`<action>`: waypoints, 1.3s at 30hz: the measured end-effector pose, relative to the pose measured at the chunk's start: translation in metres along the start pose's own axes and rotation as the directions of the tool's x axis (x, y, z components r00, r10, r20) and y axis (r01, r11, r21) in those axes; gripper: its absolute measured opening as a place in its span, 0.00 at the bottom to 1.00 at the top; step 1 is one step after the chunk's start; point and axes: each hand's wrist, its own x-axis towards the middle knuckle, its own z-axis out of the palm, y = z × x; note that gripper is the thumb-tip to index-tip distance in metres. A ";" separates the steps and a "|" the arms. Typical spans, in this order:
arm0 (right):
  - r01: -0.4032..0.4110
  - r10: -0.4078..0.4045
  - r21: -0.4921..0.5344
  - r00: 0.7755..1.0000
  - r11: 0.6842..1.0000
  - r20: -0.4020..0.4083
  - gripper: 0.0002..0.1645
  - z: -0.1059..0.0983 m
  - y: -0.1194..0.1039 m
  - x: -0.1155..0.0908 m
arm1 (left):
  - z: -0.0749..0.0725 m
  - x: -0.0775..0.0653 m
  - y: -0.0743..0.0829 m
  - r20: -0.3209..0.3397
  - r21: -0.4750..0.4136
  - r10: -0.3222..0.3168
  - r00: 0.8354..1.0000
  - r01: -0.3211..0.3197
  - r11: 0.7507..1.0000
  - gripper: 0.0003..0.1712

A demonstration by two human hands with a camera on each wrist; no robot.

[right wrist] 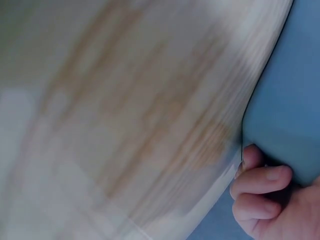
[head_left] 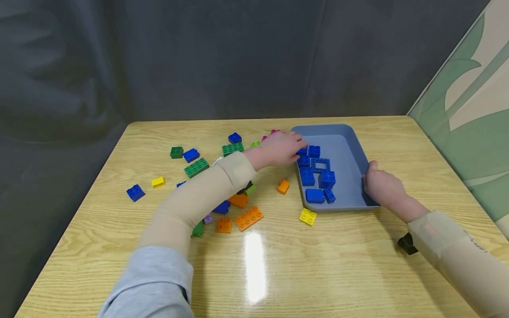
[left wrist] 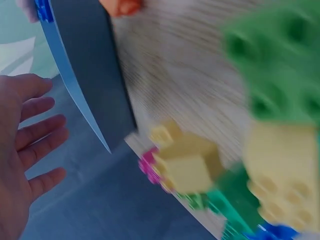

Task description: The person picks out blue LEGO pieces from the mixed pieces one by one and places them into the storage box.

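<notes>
My left hand (head_left: 280, 148) reaches over the left rim of a grey-blue tray (head_left: 349, 165). Its fingers (left wrist: 42, 132) are spread and loosely bent in the left wrist view, with nothing between them. Several blue toy bricks lie in the tray's left half, among them a large blue brick (head_left: 327, 179) and a blue window-frame piece (head_left: 320, 165). My right hand (head_left: 383, 185) grips the tray's right wall near the front corner. In the right wrist view its curled fingers (right wrist: 262, 182) show beside the tray wall.
Left of the tray lie scattered bricks: an orange brick (head_left: 249, 218), a green brick (head_left: 196, 168), a blue brick (head_left: 135, 193) and several others. One yellow brick (head_left: 308, 216) lies right at the tray's front edge. Dark cloth (head_left: 222, 62) hangs behind the wooden table (head_left: 330, 265).
</notes>
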 end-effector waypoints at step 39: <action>-0.045 0.045 0.001 0.999 0.999 0.006 0.21 -0.001 0.003 0.000 | 0.047 -0.057 -0.118 0.257 -0.398 -0.609 0.751 0.656 0.641 0.38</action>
